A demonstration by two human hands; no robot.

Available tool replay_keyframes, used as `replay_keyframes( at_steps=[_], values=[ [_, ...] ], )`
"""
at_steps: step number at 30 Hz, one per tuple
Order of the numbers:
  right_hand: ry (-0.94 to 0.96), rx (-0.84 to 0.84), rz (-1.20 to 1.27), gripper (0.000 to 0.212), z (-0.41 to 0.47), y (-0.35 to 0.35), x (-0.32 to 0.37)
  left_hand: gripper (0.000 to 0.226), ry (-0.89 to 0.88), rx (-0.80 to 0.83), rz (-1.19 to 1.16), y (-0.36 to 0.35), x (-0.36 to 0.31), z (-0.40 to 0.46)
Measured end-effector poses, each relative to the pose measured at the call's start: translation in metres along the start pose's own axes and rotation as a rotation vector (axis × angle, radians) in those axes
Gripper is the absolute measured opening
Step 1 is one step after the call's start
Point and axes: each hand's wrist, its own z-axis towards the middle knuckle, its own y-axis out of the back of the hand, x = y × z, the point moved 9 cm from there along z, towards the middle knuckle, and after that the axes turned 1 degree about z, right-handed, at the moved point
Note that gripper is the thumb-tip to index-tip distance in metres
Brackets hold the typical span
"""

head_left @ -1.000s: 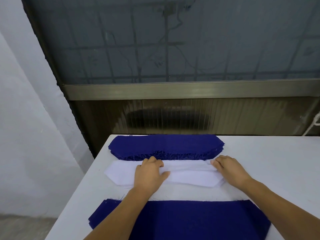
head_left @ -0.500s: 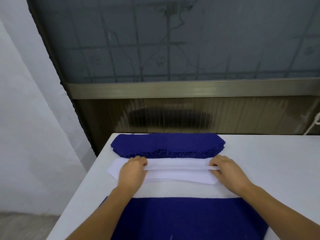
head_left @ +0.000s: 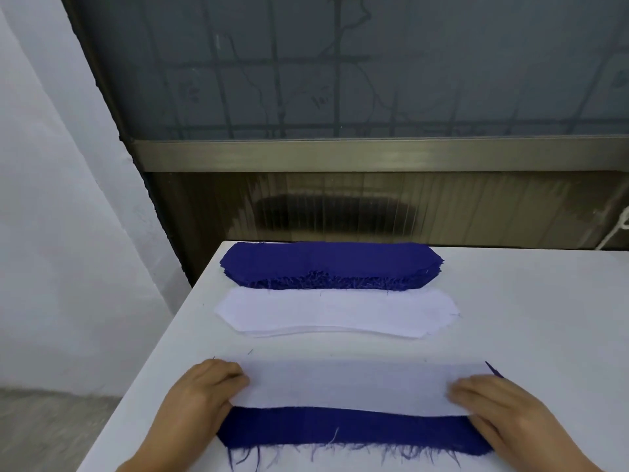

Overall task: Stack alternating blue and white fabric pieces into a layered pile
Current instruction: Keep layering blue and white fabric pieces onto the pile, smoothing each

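Left hand: the left hand (head_left: pixel 199 395) at 7 o'clock has its fingers curled over the left end of a thin white fabric strip (head_left: pixel 347 386), holding it.
Right hand: the right hand (head_left: pixel 500 408) at 5 o'clock lies on the strip's right end; whether it pinches or only presses, I cannot tell.
Layered pile: the white strip lies over the far part of a dark blue fabric piece (head_left: pixel 350 429) at 6 o'clock; a blue band shows along its near side, ending in a frayed, thready edge.
White supply: a stack of white fabric pieces with angled ends (head_left: pixel 335 311) lies at centre, its near edge curved inward.
Blue supply: a thick stack of dark blue fabric pieces (head_left: pixel 326 264) sits at 12 o'clock, just beyond the white stack, near edge ragged.
Counter: the pale counter (head_left: pixel 544 318) has bare surface from 1 to 4 o'clock; its left edge runs diagonally close to the stacks' left ends.
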Motion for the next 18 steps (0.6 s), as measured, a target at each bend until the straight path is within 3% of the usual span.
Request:
replay_keyframes(
  at_steps=[12,18],
  values=[
    [0.042,-0.038,-0.015,0.054,-0.004,0.007,0.01,0.042,-0.058,-0.062,0.021,0.004,-0.011,-0.011],
    [0.021,-0.042,-0.022,0.054,-0.006,0.008,0.008,0.039,0.006,0.04,-0.07,-0.004,-0.011,-0.01]
  ],
)
